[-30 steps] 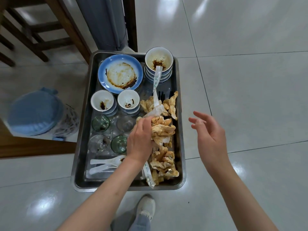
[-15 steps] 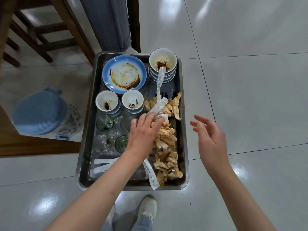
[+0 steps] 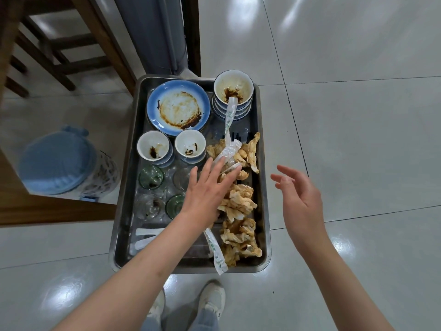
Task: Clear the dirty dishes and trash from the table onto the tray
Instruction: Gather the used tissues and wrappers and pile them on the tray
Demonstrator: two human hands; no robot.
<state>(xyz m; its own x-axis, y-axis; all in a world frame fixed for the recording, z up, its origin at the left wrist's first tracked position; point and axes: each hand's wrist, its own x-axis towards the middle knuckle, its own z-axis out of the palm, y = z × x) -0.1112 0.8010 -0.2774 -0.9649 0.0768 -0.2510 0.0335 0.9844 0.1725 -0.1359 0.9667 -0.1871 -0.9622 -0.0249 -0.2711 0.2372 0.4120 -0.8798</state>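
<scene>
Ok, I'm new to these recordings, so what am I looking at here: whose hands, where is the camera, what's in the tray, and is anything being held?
There is no machine here, only a person wearing a head camera that looks down. The left hand is spread flat over crumpled brown-stained napkins in the metal tray, which sits low above the tiled floor. The right hand hovers open beside the tray, holding nothing. The tray also holds a dirty blue plate, a stack of stained bowls, two small white cups, small glasses and paper chopstick sleeves.
</scene>
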